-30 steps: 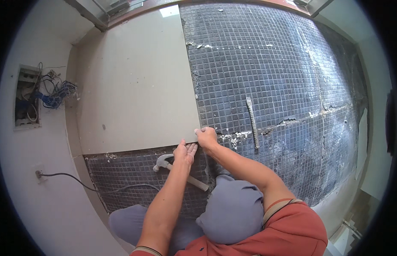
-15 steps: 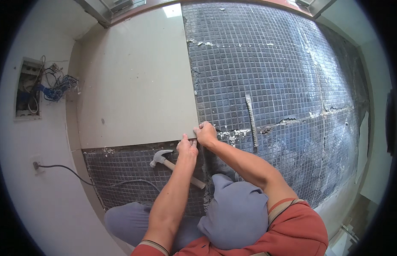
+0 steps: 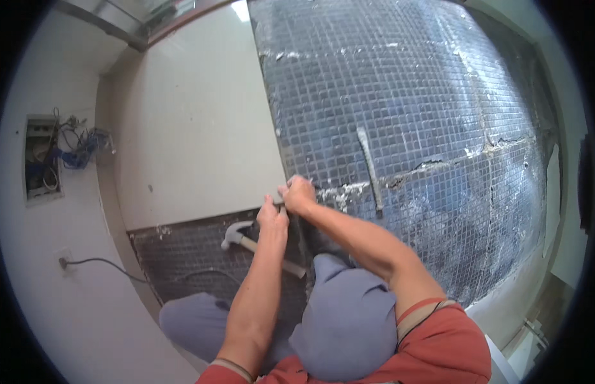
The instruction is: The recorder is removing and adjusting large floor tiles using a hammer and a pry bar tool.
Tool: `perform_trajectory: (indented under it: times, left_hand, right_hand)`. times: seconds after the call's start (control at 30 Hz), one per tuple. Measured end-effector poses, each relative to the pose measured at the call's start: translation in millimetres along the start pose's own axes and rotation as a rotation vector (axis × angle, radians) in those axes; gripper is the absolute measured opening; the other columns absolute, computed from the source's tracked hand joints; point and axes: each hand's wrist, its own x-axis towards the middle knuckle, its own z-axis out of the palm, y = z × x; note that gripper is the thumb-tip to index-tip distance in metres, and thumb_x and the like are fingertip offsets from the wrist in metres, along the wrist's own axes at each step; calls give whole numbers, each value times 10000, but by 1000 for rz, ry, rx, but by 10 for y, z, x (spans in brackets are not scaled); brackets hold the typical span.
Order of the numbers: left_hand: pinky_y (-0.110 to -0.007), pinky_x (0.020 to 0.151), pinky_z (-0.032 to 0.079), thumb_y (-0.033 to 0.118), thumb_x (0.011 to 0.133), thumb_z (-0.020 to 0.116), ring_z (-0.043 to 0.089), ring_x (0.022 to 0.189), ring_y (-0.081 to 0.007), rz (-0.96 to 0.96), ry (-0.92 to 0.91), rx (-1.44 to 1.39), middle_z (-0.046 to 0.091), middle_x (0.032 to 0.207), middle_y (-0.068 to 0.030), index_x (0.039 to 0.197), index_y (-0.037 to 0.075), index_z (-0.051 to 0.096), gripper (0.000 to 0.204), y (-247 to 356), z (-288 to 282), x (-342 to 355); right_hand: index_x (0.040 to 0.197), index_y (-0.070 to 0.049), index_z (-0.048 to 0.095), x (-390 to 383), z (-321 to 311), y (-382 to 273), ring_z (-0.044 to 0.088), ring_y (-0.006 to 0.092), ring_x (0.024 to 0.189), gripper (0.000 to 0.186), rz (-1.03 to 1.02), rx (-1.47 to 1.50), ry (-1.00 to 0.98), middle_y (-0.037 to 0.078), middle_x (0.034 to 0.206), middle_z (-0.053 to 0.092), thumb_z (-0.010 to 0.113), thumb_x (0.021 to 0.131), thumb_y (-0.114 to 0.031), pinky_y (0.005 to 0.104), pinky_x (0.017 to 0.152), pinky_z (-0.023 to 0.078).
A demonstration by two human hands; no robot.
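Observation:
A large white tile (image 3: pixel 201 128) lies on the floor, with dark mosaic tiling (image 3: pixel 406 96) beside and below it. Both my hands meet at the white tile's lower right corner. My left hand (image 3: pixel 272 216) has its fingers curled on the tile's lower edge. Just right of it, my right hand (image 3: pixel 299 194) is closed over the corner. A small grey piece shows between the two hands; what it is cannot be told. A claw hammer (image 3: pixel 246 238) lies on the mosaic just left of my left wrist, untouched.
A long flat metal bar (image 3: pixel 370 169) lies on the mosaic right of my hands, near a cracked mortar line (image 3: pixel 438 163). An open wall box with blue wires (image 3: pixel 45 157) and a socket with a black cable (image 3: pixel 86 261) are at the left. My knees (image 3: pixel 349 313) rest on the floor.
Both hands stay at the tile corner. The left hand's fingers have gone from lying flat to curled, closer to the right hand. The hammer has not moved.

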Motion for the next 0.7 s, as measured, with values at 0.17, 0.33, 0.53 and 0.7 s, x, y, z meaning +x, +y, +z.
perform_trajectory:
  times: [0.17, 0.33, 0.53, 0.7]
  left_hand:
    - [-490, 864, 492, 85, 917, 546, 578, 1002, -319, 138, 85, 268, 554, 1130, -168, 1165, -53, 467, 294, -129, 206, -290]
    - [-433, 783, 536, 62, 875, 605, 626, 924, -279, 184, 192, 76, 593, 1067, -149, 1061, -65, 529, 238, 80, 269, -342]
    - [-481, 929, 417, 112, 904, 575, 560, 1061, -281, 47, 187, 13, 578, 1141, -110, 1172, 12, 505, 294, 180, 302, -161]
    - [-344, 555, 443, 101, 866, 636, 578, 704, -193, 121, 159, 170, 591, 960, -98, 1019, -4, 550, 205, 124, 151, -222]
  right_hand:
    - [819, -4, 663, 21, -215, 50, 648, 363, 808, 319, 16, -41, -12, 226, 819, 655, 718, 737, -307, 429, 740, 501]
    - [826, 13, 660, -14, -136, -116, 653, 354, 813, 322, -16, -45, -56, 221, 828, 663, 716, 743, -293, 416, 752, 504]
    - [845, 12, 665, -36, -118, -92, 657, 339, 833, 323, 13, 2, -64, 217, 843, 666, 721, 740, -288, 406, 762, 503]
    - [863, 15, 665, -35, -214, -193, 644, 366, 867, 346, 42, -37, -128, 233, 869, 661, 719, 738, -303, 427, 787, 493]
